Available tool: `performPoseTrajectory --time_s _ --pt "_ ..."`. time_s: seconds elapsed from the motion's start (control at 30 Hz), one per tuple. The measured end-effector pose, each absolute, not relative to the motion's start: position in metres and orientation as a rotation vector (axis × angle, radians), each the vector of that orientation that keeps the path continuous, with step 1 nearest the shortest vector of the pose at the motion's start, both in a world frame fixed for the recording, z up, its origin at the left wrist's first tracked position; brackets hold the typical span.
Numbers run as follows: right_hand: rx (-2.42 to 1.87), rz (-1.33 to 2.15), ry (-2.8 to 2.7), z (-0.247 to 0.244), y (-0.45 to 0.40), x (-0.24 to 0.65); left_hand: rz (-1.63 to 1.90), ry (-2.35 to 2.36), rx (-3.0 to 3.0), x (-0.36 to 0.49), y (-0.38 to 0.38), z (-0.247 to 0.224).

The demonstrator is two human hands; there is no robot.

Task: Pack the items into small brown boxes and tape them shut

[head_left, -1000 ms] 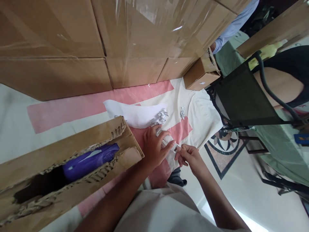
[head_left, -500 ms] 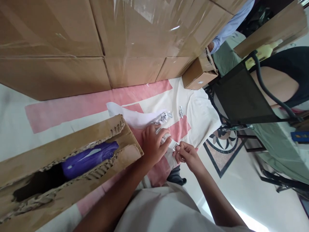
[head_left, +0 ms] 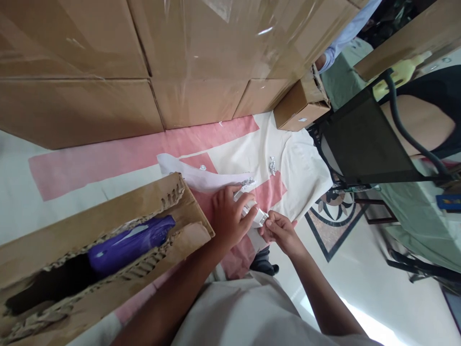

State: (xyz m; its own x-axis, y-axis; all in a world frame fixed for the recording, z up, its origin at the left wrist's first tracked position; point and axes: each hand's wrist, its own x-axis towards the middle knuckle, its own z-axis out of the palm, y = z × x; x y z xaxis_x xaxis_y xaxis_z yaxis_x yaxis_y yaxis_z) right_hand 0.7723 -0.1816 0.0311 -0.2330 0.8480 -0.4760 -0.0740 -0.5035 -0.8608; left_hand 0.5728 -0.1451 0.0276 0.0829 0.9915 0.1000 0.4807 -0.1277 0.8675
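The left hand covers part of the white object at lower centre; the upper-left cartons run out of frame.

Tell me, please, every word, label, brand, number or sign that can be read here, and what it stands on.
No text can be read.
Small white label on the small carton: too small to read.
Purple pack in the torn-open carton: nothing legible.
Small white item: nothing legible.
Taped cartons: no readable print.
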Motion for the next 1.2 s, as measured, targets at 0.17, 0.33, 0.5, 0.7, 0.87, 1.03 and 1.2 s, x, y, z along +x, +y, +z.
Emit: performPoseTrajectory --time_s 0.17,0.33,0.5,0.7,0.87,1.03,1.2 --pt "-1.372 1.787 -1.033 0.0332 -0.1822 0.7735 0.96 1.468 1.703 0.5725 -0.1457 0.0265" --pt "-1.395 1.703 -1.115 0.0321 -0.1851 0.7729 0.974 1.46 1.711 0.572 -0.1457 0.0258" --pt "-1.386 1.701 -1.096 0.0297 -0.1866 0.7707 0.968 1.46 1.724 0.5722 -0.1458 0.0254" --pt "-1.386 1.693 -1.093 0.0305 -0.186 0.7675 0.975 1.46 1.735 0.5726 -0.1466 0.0248" --pt "-1.395 1.701 -1.07 0.0337 -0.1841 0.7652 0.983 1.45 1.764 0.5722 -0.1469 0.0227" --pt "-1.427 1.671 -1.112 0.0353 -0.1836 0.7638 1.003 1.46 1.81 0.5731 -0.1477 0.0201" --pt "-1.406 1.672 -1.116 0.0322 -0.1844 0.7654 1.007 1.453 1.838 0.5738 -0.1491 0.0184"
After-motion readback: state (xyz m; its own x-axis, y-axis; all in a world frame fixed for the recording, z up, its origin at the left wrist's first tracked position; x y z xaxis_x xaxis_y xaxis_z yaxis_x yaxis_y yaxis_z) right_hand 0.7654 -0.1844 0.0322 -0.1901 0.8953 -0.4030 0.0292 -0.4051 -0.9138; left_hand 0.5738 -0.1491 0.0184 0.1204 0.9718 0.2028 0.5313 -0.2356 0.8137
